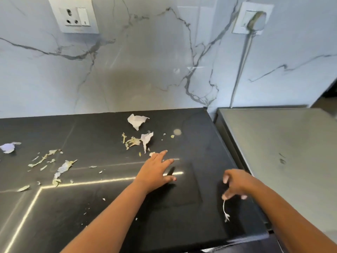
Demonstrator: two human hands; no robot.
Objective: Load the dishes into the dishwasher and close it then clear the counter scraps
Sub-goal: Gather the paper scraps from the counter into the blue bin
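Vegetable peels and torn paper lie scattered over the black counter [102,212]. One cluster of scraps [135,141] sits at the middle back, with a crumpled white paper piece [136,121] behind it. More peels [54,165] spread across the left side. My left hand [155,172] lies flat on the counter with straight fingers, its fingertips just short of the middle cluster. My right hand [235,185] hovers near the counter's right edge and pinches a thin pale stem scrap [225,209] that dangles below the fingers.
A grey appliance top [284,152] adjoins the counter on the right. The marble wall behind carries a socket [74,15] and a plugged-in cord [242,66]. A crumpled paper bit [8,147] lies at the far left.
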